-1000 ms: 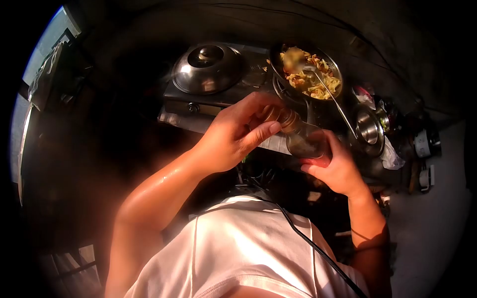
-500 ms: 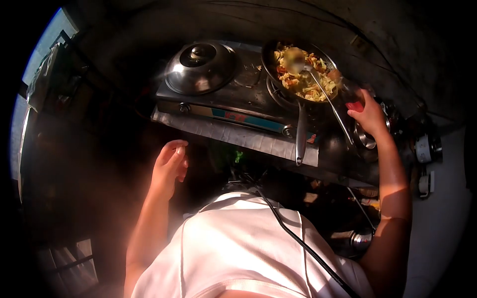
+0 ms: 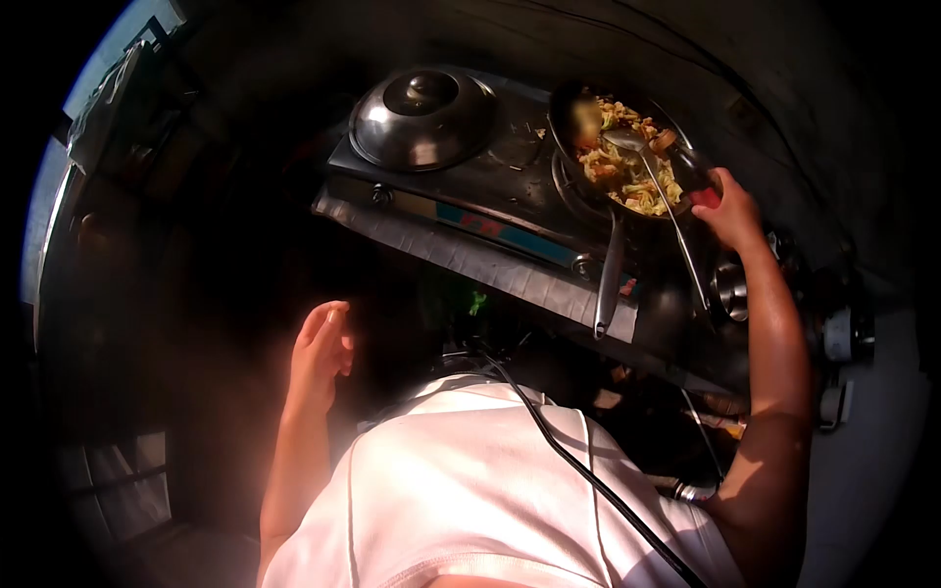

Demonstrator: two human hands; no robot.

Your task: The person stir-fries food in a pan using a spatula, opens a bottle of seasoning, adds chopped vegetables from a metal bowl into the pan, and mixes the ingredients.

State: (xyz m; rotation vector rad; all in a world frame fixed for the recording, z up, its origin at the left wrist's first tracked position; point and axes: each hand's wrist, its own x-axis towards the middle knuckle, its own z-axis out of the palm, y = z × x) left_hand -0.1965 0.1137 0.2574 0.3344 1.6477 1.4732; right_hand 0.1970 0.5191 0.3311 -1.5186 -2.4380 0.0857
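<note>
My right hand [image 3: 732, 214]: clamped on clear, red-based bottle [image 3: 695, 174], tilted, mouth end over food at near right rim of black, round frying pan [image 3: 563, 106]. My left hand [image 3: 319, 358]: raised well apart from stove, fingers curled; cannot tell if anything sits between them. Pan: on silver gas stove [image 3: 520, 188], holding chopped yellowish food [image 3: 647, 196], long-handled metal spoon [image 3: 627, 140]. Domed steel lid [image 3: 421, 140]: off pan, on stove's other side. Progress: food cut, in pan, seemingly part-cooked; bottle in position; whether contents have come out, I cannot tell.
</note>
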